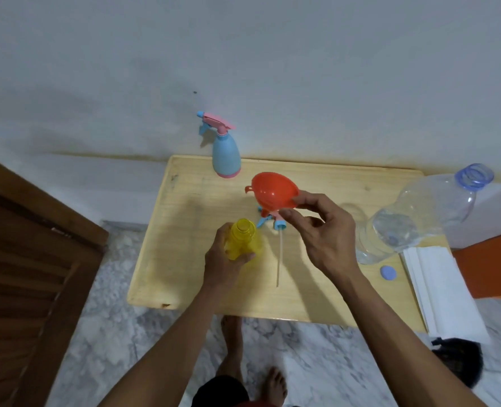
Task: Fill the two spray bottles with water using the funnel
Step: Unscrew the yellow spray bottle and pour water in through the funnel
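Note:
My left hand (225,259) grips a yellow spray bottle (243,240) with its neck uncapped, standing on the wooden table (184,259). My right hand (322,233) pinches the rim of a red funnel (274,190), held tilted in the air just right of and above the bottle's mouth. Under the funnel lies the removed spray head (268,223) with its long dip tube (279,257) flat on the table. A blue spray bottle (226,155) with a pink trigger stands capped at the table's far edge.
A large clear water bottle (419,212), uncapped and part full, stands at the right; its blue cap (388,272) lies in front of it. A white folded stack (440,289) sits on the right edge. A wooden door (23,259) is to the left.

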